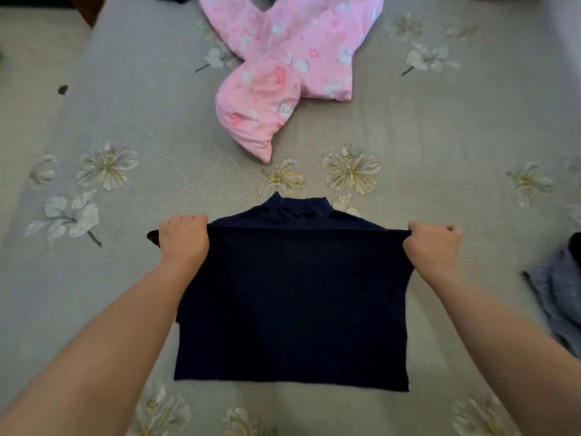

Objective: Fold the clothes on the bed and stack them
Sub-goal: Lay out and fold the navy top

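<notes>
The navy top point(292, 303) stretches between left hand point(184, 239) and right hand point(432, 245), each gripping one corner.

Bare sheet point(125, 114) left; pink garment point(283, 67) ahead; blue clothes point(556, 294) right.

Navy top point(292, 303), pink printed garment point(289, 58), grey floral bedsheet point(132, 99)

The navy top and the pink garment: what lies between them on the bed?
Only bare floral bedsheet separates navy top from pink garment, in the head view.
</notes>
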